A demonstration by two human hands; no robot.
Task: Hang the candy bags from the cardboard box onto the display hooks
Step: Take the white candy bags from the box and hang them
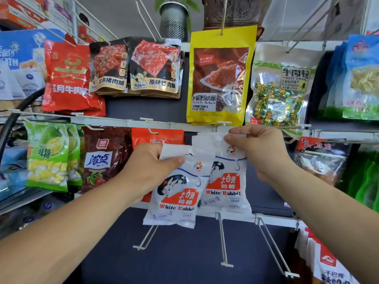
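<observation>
**Current state.** The right hand is pinching the top edge of the right candy bag between thumb and forefinger. It is holding that edge against the middle rail, near the rail's centre and just under the white hook tip. The left hand is gripping the upper left corner of the left candy bag, with the thumb pressing on the front face and the fingers curling behind. This bag is hanging tilted and overlapping the left edge of the right bag. The cardboard box is not appearing in view.

**Hazards, as judged from this position.**

1. The fingers are covering the hang hole of the right bag, so it cannot be told whether the hole is sitting on the hook. Letting go before it is seated is likely to be sending the bag down onto the empty lower hooks.
2. The hook tip is carrying a short crossbar. Forcing the thin header over it at an angle is risking a creased or torn hole.
3. The yellow pouch is hanging just above the hook tip. Lifting the right hand too high is risking a knock to its bottom edge.
4. The left bag is being held by one corner only. Its smooth film may be slipping, and its overlap may be snagging the right bag.
5. The red bag is hanging directly behind the left hand, so pushing forward may be disturbing it.
</observation>
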